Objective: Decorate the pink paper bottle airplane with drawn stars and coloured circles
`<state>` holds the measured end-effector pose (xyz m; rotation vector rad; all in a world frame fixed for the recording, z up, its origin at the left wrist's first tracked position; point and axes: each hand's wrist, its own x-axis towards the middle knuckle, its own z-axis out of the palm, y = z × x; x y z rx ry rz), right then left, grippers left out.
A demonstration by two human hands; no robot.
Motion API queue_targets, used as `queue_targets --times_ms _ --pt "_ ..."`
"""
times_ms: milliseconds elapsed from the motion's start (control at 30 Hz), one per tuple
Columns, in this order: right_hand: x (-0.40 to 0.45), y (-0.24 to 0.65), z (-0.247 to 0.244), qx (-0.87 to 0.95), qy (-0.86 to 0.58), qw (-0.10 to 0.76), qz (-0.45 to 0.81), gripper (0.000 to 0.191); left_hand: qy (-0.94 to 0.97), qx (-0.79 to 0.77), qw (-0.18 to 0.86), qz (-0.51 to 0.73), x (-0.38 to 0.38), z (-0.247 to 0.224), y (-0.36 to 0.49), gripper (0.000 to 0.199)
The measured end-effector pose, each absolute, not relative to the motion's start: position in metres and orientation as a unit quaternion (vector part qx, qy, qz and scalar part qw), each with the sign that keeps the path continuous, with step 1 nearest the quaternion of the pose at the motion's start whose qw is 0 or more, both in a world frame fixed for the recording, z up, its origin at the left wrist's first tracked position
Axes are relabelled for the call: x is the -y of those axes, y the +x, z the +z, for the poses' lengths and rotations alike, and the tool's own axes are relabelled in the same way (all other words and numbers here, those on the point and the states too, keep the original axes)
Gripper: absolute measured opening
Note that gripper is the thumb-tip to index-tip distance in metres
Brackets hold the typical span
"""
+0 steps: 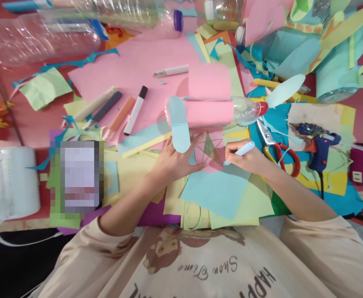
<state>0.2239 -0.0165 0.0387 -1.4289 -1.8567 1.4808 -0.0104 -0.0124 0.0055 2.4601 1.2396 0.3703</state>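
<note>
My right hand (243, 156) grips a light blue marker (243, 151), its tip down at the edge of a pink piece of paper (200, 154). Drawn on that paper is a star outline, and a dark green triangular shape (211, 148) shows at its middle. My left hand (181, 159) lies flat with fingers spread at the paper's left side. Just beyond both hands a plastic bottle (243, 110) lies on its side, wrapped in pink paper (211, 114), with light blue paper strips (179, 124) at its left end and a red cap (262, 108).
Scissors (289, 159) and a blue glue gun (321, 151) lie at the right. Several markers (136, 111) rest on pink paper at the left. A phone-like device (78, 178) and a white box (12, 184) stand at the near left. Clear bottles (41, 37) lie at the back.
</note>
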Motion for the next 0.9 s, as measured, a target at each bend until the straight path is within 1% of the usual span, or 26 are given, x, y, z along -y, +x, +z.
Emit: queue_targets --times_ms 167,333,467,600,667,800,900 --pt "0.0162 0.2217 0.0389 0.655 -0.501 0.228 0.518 0.017 0.865 -0.447 0.192 0.125 0.0131 0.0055 -0.0108 0.075" --pt "0.0149 0.2227 0.0391 0.655 -0.501 0.195 0.531 0.019 0.868 -0.444 0.190 0.113 0.0125 0.0071 -0.0108 0.075" --pt "0.0156 0.2235 0.0378 0.655 -0.498 0.214 0.527 0.017 0.867 -0.448 0.188 0.109 0.0124 0.0073 -0.0105 0.077" --pt "0.0163 0.2229 0.0375 0.653 -0.506 0.199 0.527 0.019 0.867 -0.448 0.189 0.110 0.0126 0.0069 -0.0101 0.076" --pt "0.0161 0.2223 0.0378 0.648 -0.502 0.222 0.528 0.018 0.865 -0.449 0.194 0.112 0.0127 0.0067 -0.0102 0.076" --pt "0.0153 0.2228 0.0369 0.610 -0.493 0.293 0.547 0.018 0.864 -0.451 0.195 0.112 0.0132 0.0063 -0.0106 0.075" --pt "0.0150 0.2252 0.0328 0.577 -0.482 0.340 0.565 0.025 0.864 -0.456 0.188 0.104 0.0142 0.0064 -0.0101 0.073"
